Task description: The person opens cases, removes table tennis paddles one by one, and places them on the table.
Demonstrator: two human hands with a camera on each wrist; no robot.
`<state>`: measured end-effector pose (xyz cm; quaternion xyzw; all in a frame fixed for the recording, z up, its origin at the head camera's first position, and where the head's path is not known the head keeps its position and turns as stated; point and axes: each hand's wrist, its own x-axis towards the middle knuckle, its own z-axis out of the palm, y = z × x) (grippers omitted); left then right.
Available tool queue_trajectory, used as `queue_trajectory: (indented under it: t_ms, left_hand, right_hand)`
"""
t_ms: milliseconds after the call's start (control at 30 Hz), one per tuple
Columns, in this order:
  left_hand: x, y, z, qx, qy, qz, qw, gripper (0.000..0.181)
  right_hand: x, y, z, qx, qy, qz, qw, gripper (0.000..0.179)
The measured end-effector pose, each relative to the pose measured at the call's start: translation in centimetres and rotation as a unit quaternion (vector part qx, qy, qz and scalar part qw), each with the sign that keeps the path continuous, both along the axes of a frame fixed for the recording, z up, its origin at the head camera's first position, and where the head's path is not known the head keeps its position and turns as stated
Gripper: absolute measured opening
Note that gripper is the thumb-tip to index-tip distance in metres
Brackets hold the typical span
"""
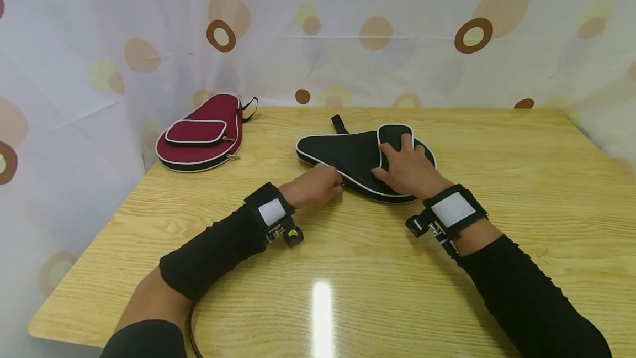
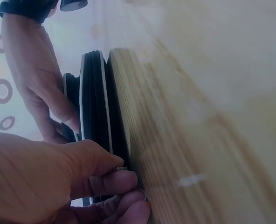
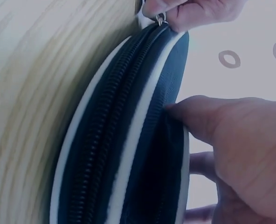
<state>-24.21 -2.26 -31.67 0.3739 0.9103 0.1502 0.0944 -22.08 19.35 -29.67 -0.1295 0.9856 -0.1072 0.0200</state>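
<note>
A black table tennis paddle case [image 1: 343, 152] with white piping lies on the table, its narrow end to the left. My left hand [image 1: 315, 185] is at its near edge, thumb and forefinger pinching the small metal zipper pull [image 3: 161, 19]. In the right wrist view, two rows of zipper teeth [image 3: 100, 126] run along the case's side from that pull. My right hand [image 1: 409, 171] rests with spread fingers on the raised pocket [image 1: 392, 132] at the wide end. Its thumb [image 3: 198, 114] presses beside the pocket's edge.
A dark red paddle case [image 1: 211, 106] with a front pocket and black strap lies at the table's back left. The black case's strap [image 1: 339, 124] sticks out behind it. A patterned curtain [image 1: 348, 65] hangs behind the wooden table [image 1: 278, 291].
</note>
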Motion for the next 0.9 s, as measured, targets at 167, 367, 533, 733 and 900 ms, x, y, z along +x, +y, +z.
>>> queue_trajectory:
  t_ms: [167, 367, 533, 733, 900]
  left_hand:
    - [0.0, -0.3, 0.0, 0.015, 0.001, 0.012, 0.9998, 0.049]
    - [0.1, -0.6, -0.1, 0.017, -0.02, 0.037, 0.999, 0.049]
    - [0.3, -0.9, 0.0, 0.021, -0.013, 0.049, 0.9985, 0.046]
    - [0.5, -1.3, 0.4, 0.015, -0.013, 0.064, 0.9977, 0.04]
    - [0.7, -1.6, 0.4, 0.012, -0.012, 0.06, 0.998, 0.036]
  right_hand:
    - [-0.1, 0.9, 0.0, -0.006, -0.008, 0.016, 0.9998, 0.06]
    - [-0.4, 1.9, 0.0, -0.016, -0.019, 0.046, 0.9986, 0.059]
    - [-0.8, 2.7, 0.1, -0.023, -0.029, 0.057, 0.9977, 0.058]
    - [-1.4, 3.7, 0.1, -0.033, -0.037, 0.07, 0.9963, 0.057]
    - [-1.7, 4.3, 0.1, -0.039, -0.05, 0.068, 0.9956, 0.056]
